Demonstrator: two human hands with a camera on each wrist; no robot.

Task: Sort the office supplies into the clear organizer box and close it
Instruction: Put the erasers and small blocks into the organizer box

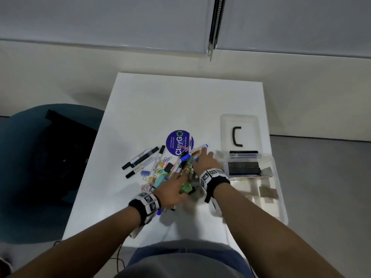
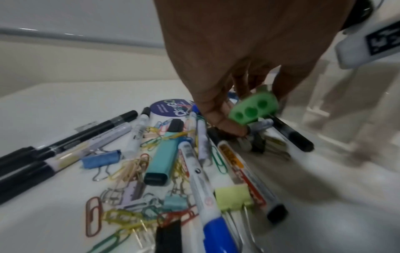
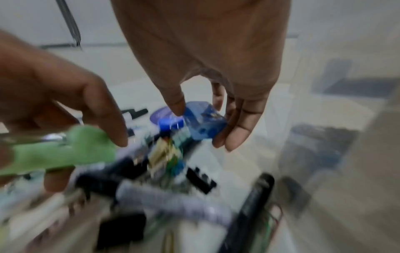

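Dim, even indoor light, soft shadows.
Right wrist view heavily motion-blurred; head view bends at its edges; left wrist foreground sharper.

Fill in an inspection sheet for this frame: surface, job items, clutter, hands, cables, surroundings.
Surface: white table, far half bare.
Job's things: clear organizer box open at the right edge, dark items in its compartments; lid lies behind it. Loose pile of markers, paper clips, binder clips and a teal highlighter.
Clutter: round purple sticker under the pile's far edge.
Hands: left hand holds a green three-hole piece; right hand pinches a blue translucent piece.
Cables: thin cable hangs below the table's near edge.
Surroundings: teal chair with a black bag to the left; grey floor.
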